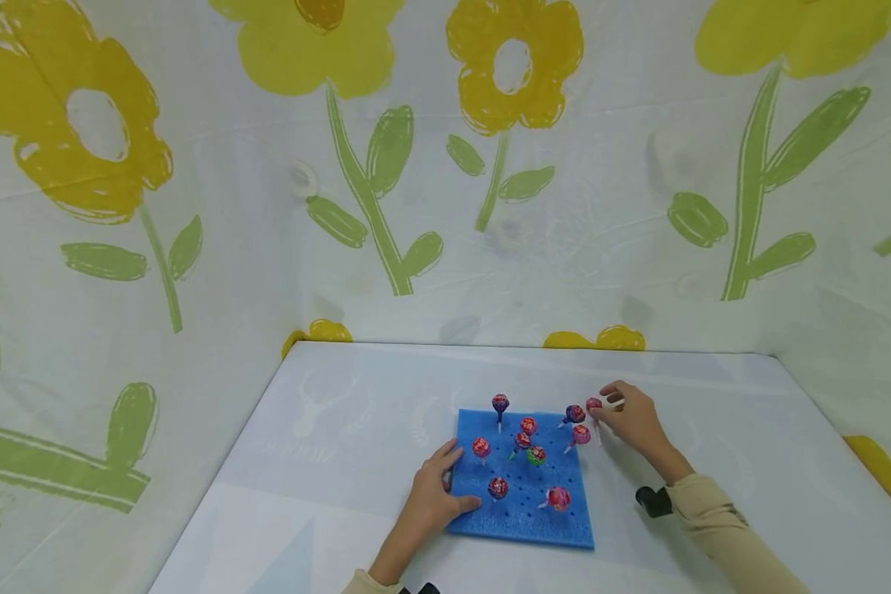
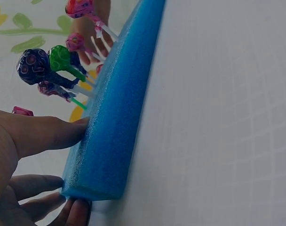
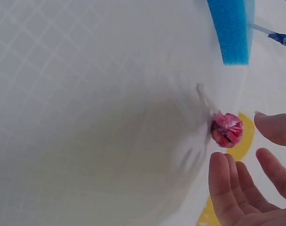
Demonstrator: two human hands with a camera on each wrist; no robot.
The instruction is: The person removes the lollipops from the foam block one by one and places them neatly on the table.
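Observation:
Several wrapped lollipops stand or lean with their sticks in a blue foam board (image 1: 520, 521) dotted with small holes. My left hand (image 1: 431, 497) grips the board at its left side, the thumb on the top face and the other fingers along the edge. Beyond the board's right edge is a pink lollipop (image 3: 227, 130), its white stick on the table side. My right hand (image 1: 634, 419) is right at its head, thumb and fingers spread around it; the right wrist view shows a gap between them and the candy.
Among the lollipops in the board are a dark purple one (image 1: 500, 403) at the back, a green one (image 1: 537, 455) near the middle and a pink-red one (image 1: 558, 498) leaning at the front right. The white table (image 1: 327, 462) meets flower-printed cloth walls (image 1: 594, 206).

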